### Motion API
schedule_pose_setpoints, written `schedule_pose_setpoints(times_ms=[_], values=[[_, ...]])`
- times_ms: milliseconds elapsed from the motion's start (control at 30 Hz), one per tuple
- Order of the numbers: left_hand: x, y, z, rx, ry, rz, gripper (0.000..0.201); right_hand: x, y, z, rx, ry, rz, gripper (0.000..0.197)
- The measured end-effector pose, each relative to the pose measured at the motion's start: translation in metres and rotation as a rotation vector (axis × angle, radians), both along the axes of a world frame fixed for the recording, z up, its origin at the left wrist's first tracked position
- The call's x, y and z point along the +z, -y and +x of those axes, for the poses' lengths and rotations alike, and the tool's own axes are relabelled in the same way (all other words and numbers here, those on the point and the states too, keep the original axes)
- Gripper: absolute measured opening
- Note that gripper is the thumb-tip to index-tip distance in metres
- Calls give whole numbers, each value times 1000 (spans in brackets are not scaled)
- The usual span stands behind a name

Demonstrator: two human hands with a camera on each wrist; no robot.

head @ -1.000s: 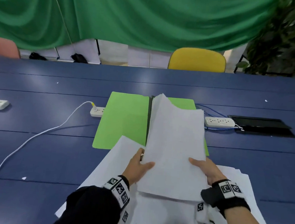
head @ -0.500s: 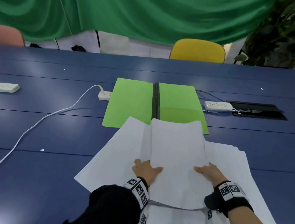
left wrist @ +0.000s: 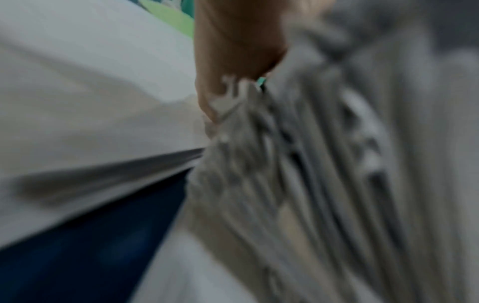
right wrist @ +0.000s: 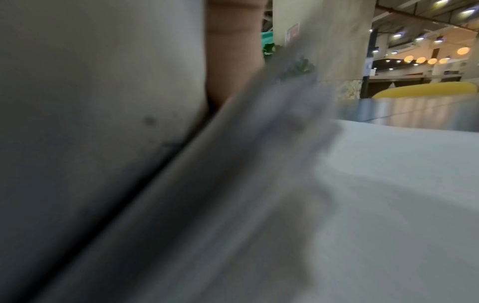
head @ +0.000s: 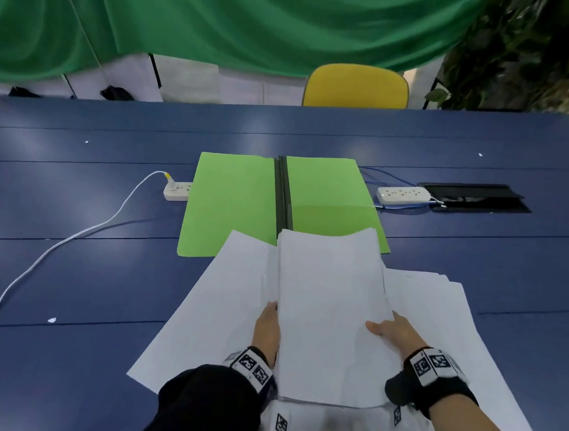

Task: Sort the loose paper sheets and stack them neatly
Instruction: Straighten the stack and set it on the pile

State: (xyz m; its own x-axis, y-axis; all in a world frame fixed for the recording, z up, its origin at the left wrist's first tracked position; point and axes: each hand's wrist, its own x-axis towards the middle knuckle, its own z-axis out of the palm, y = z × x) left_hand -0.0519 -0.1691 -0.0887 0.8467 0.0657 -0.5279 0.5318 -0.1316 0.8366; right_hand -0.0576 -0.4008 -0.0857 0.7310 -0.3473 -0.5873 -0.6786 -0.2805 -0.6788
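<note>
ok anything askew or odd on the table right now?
Yes. The loose sheets under the held stack are fanned out crooked, edges misaligned. The stack, held by the left hand and right hand, bows at its far edge.

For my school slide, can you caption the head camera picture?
Both hands, left hand and right hand, hold a paper bundle above loose sheets.

White sheaf of paper sheets lowered from mid-air toward the loose white sheets on the blue tabletop

A second ago the sheaf of white paper sheets (head: 330,308) stood raised, its far edge covering the right half of the open green folder (head: 232,204); now it lies low over the spread loose white sheets (head: 220,299), only its far edge overlapping the folder's near right corner. The left hand (head: 268,327) and right hand (head: 398,333) have come down with it, gripping its side edges.
</note>
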Motion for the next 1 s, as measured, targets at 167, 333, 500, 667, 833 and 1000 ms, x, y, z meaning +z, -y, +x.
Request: schedule_pose_setpoints(times_ms=[167, 333, 500, 667, 833, 1000], values=[[-14, -6, 6, 59, -42, -112, 46, -1, 4, -7, -11, 32, 71, 40], [10, -15, 13, 117, 78, -73, 55, 5, 6, -13, -18, 127, 147, 40], [-6, -54, 47, 247, 64, -18, 30, 18, -12, -5, 21, 167, 296, 32], [-15, -65, 57, 209, -31, -39, 41, 10, -48, 9, 103, 85, 271, 33], [-19, -61, 52, 56, -6, -39, 55, -1, -57, 14, 70, 72, 169, 34], [3, -48, 37, 11, 276, 146, 27, -3, -57, 10, 36, 130, 170, 33]])
